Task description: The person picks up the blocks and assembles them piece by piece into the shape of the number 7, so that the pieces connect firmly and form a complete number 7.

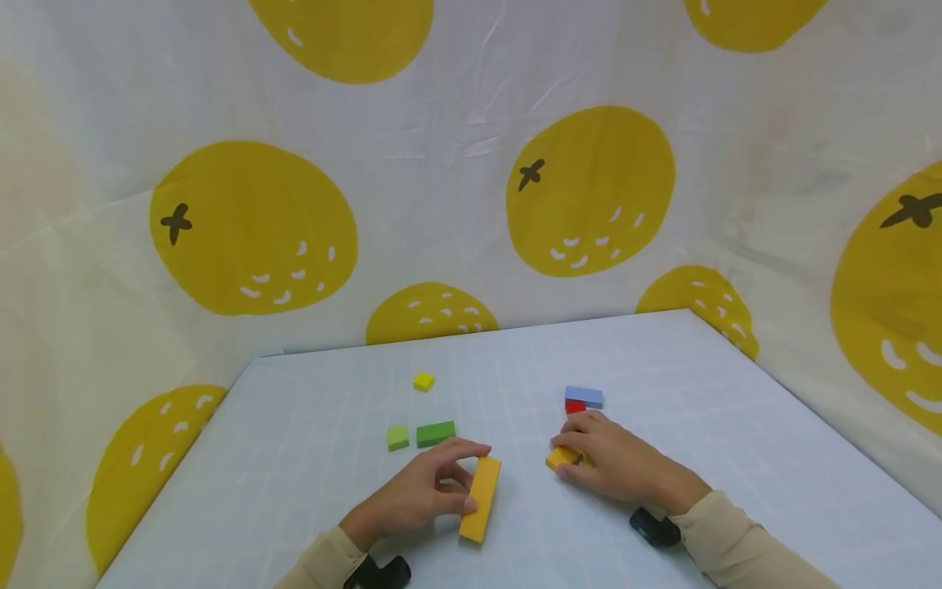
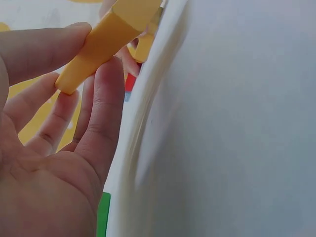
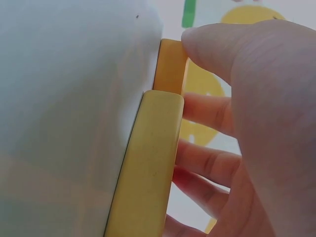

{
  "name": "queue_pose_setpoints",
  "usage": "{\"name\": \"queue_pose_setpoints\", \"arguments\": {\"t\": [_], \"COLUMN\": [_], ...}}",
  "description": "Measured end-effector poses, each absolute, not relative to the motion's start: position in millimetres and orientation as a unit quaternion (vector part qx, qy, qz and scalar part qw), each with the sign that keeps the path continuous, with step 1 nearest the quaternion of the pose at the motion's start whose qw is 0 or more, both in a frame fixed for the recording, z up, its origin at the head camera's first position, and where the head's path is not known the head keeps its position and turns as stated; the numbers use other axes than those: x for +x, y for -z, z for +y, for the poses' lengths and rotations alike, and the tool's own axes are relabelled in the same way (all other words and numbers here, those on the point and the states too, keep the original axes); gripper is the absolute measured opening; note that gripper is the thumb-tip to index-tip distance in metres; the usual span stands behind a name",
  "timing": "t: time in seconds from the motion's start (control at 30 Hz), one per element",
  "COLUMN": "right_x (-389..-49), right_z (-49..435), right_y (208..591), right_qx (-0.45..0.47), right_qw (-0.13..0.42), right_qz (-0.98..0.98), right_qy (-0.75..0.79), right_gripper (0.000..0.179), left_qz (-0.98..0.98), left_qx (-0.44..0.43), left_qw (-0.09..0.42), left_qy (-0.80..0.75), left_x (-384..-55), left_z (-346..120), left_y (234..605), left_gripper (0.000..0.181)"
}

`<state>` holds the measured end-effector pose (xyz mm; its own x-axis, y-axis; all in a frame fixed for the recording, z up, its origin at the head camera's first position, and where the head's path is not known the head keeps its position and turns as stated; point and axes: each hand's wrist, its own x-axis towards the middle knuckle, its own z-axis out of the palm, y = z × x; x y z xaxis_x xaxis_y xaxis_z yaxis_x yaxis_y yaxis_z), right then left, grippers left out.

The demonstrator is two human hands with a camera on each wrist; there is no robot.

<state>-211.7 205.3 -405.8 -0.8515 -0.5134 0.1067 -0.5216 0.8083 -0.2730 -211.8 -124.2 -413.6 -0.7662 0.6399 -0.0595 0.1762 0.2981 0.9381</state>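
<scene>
My left hand (image 1: 423, 489) pinches a long yellow-orange block (image 1: 482, 501) between thumb and fingers, left of the table's middle. In the left wrist view, that block (image 2: 101, 43) slants between the thumb and fingertips. To the right, my right hand (image 1: 621, 462) grips a small orange block (image 1: 561, 460) with thumb and fingers. Under its palm, the right wrist view shows a longer pale yellow block (image 3: 148, 158), end to end with the orange one (image 3: 169, 66); whether they touch cannot be told. Just beyond the right fingers lies a red block (image 1: 575, 406).
A blue block (image 1: 585, 397) lies behind the red one. Beyond the left hand are a green block (image 1: 436, 433) and a light green block (image 1: 397, 438). Farther back sits a small yellow block (image 1: 423, 381). A fruit-patterned curtain (image 1: 441, 213) borders the white table (image 1: 309, 483).
</scene>
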Motion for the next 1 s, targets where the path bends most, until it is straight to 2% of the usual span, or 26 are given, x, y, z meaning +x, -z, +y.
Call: {"name": "queue_pose_setpoints", "arguments": {"t": [0.37, 0.8, 1.0], "right_x": [-211, -213, -215], "right_z": [205, 205, 203], "right_y": [406, 406, 407], "right_qx": [0.288, 0.275, 0.277], "right_qw": [0.03, 0.017, 0.018], "right_qz": [-0.946, -0.95, -0.951], "right_qy": [-0.145, -0.146, -0.14], "right_gripper": [0.045, 0.049, 0.048], "left_qz": [0.778, 0.774, 0.758], "left_qx": [0.235, 0.211, 0.192], "left_qw": [0.21, 0.201, 0.203], "left_qy": [-0.544, -0.563, -0.589], "left_x": [-217, -233, -237], "left_z": [-123, -120, -119], "left_y": [411, 412, 413], "left_gripper": [0.059, 0.056, 0.049]}}
